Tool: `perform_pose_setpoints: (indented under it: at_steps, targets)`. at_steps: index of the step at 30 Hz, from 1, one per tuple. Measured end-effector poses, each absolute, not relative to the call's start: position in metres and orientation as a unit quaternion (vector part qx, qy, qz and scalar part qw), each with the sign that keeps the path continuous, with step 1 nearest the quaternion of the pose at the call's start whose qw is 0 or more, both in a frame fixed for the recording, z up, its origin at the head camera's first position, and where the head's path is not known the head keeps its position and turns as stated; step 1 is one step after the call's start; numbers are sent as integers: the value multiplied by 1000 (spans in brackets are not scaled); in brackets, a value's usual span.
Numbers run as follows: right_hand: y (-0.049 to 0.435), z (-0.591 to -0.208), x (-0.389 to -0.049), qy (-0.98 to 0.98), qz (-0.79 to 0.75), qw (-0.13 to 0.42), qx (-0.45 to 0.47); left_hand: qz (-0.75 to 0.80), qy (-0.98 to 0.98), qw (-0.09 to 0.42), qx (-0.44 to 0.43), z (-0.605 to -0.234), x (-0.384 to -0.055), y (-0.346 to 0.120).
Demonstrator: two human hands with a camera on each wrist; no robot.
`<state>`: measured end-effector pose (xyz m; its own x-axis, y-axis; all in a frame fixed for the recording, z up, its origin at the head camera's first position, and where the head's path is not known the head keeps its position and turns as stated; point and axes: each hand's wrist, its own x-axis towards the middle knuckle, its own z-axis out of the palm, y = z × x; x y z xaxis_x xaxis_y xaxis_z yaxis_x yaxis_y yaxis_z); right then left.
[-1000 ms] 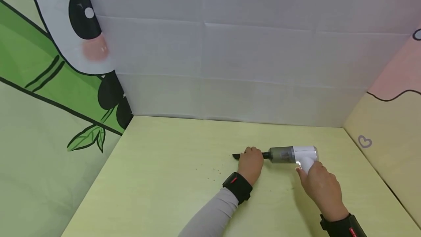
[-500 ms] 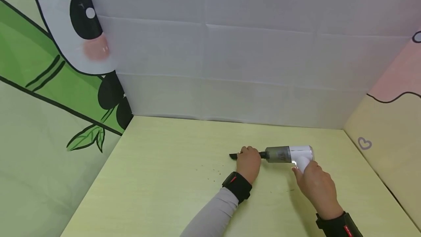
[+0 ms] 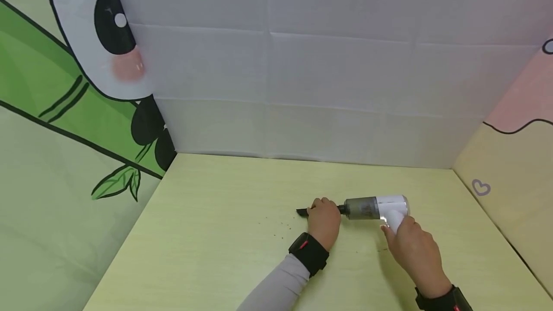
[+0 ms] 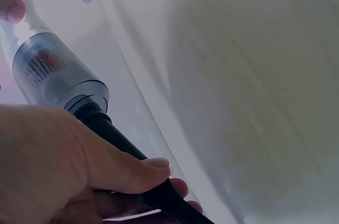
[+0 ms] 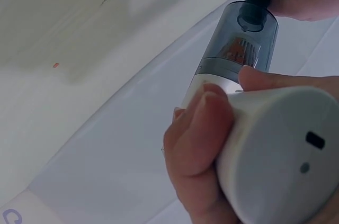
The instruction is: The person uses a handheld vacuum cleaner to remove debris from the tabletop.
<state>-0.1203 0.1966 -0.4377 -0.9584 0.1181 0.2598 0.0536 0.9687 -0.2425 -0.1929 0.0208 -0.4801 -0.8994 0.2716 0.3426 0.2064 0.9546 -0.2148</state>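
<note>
A white handheld vacuum cleaner (image 3: pixel 392 204) with a smoky clear dust cup (image 3: pixel 362 208) is held level above the table, its nozzle toward the left. My right hand (image 3: pixel 416 248) grips its handle, fingers wrapped around it in the right wrist view. My left hand (image 3: pixel 324 222) holds the black nozzle (image 4: pixel 124 142) between thumb and fingers, as the left wrist view shows. The flat nozzle tip (image 3: pixel 301 212) sticks out left of that hand. Something reddish (image 5: pixel 235 49) shows inside the cup around the ribbed filter. Small dark crumbs (image 3: pixel 282 228) lie on the table left of my left hand.
The pale yellow table (image 3: pixel 207 253) meets a plain light back wall (image 3: pixel 302 85). Printed cloth walls stand at left (image 3: pixel 43 196) and right (image 3: pixel 518 181). A thin dark scrap (image 3: pixel 382 250) and a reddish crumb (image 5: pixel 55 65) lie on the table near the right hand.
Both hands and the vacuum cleaner have shifted slightly to the left, bringing the nozzle tip closer above the crumbs. The grips look the same.
</note>
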Motion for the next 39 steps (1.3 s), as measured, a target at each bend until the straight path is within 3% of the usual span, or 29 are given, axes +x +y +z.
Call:
perform_pose_setpoints:
  at_steps: [9, 22, 32, 39]
  targets:
    - [184, -440, -101, -978, 99, 182, -28, 92, -969, 181, -138, -484, -177, 10]
    - [168, -440, -74, -979, 105, 167, -49, 92, -967, 176, -161, -480, -152, -8]
    - [155, -438, -54, -983, 118, 121, -74, 86, -966, 174, -171, -481, -136, -22]
    - [144, -439, -42, -982, 115, 124, -80, 93, -962, 179, -183, -479, -123, -34]
